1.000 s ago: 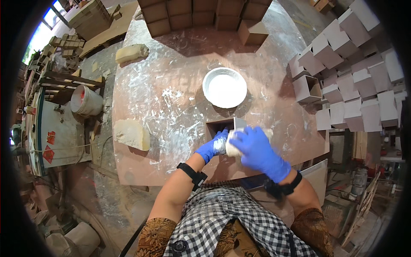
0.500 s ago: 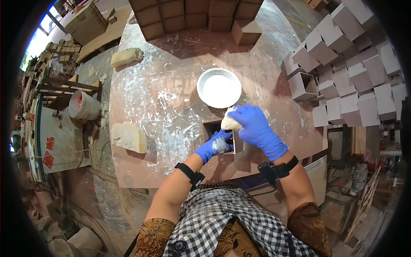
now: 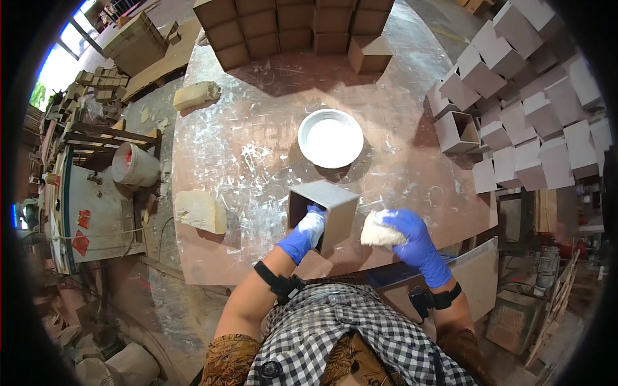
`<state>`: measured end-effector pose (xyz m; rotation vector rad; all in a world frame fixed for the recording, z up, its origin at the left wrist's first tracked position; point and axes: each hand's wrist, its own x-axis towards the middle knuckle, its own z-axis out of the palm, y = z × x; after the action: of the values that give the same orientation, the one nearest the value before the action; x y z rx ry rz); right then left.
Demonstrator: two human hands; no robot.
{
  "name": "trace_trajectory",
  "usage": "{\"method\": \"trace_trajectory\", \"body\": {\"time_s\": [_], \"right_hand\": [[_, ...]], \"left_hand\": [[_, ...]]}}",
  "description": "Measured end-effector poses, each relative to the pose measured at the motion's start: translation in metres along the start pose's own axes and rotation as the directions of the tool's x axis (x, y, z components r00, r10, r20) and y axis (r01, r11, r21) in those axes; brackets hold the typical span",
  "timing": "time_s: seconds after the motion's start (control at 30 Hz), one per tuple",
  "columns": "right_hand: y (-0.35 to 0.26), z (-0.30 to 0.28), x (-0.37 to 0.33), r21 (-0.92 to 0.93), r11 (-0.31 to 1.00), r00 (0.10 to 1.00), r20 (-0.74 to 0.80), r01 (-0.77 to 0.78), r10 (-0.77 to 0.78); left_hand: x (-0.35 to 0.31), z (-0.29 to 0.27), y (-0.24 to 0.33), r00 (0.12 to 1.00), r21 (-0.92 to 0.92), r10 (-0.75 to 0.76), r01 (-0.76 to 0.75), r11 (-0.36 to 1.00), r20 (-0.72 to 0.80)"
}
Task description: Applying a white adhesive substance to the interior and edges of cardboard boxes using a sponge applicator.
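Observation:
My left hand [image 3: 308, 230], in a blue glove smeared with white, reaches into the open end of a brown square box [image 3: 339, 222] and holds it from inside; its fingertips are hidden by the walls. The box's upper face looks pale with a whitish coat, while the side facing right is brown. To the right of the box, my gloved right hand [image 3: 414, 237] is closed around a cream sponge [image 3: 380, 231], which is apart from the box. Just beyond stands a round basin [image 3: 302, 143] with white liquid [image 3: 331, 140] in it.
Two yellowish foam blocks [image 3: 201, 212] [image 3: 195, 96] lie on the left of the stained table [image 3: 251, 193]. Brown boxes [image 3: 293, 29] are stacked at the far edge, with one single box [image 3: 370, 55] beside them. Pale boxes [image 3: 515, 122] pile up at right. A white bucket [image 3: 135, 165] stands left.
The box has turned in my left hand, so its pale face now shows on top. My right hand has moved right and nearer with the sponge, away from the basin.

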<state>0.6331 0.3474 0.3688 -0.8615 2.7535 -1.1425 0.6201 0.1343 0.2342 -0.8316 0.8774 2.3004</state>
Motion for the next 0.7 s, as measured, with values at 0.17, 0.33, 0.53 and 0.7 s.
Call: {"method": "trace_trajectory", "body": {"time_s": [0.17,0.33,0.53,0.7], "right_hand": [[0.018,0.018,0.019,0.095,0.995,0.997,-0.077,0.012,-0.004],[0.032,0.045,0.021,0.147,0.986,0.997,0.0,-0.073,0.074],[0.04,0.041,0.013,0.162,0.981,0.995,0.018,-0.103,0.102],[0.051,0.04,0.042,0.187,0.976,0.984,-0.112,-0.114,0.136]], "left_hand": [[-0.029,0.007,0.041,0.966,0.578,-0.097,0.221,0.786,-0.238],[0.005,-0.031,0.012,0.685,0.771,0.374,-0.616,-0.16,0.625],[-0.013,-0.005,0.022,0.663,0.71,0.309,-0.702,-0.062,0.682],[-0.042,0.022,0.044,0.973,0.891,0.161,-0.079,-0.447,0.167]]}}
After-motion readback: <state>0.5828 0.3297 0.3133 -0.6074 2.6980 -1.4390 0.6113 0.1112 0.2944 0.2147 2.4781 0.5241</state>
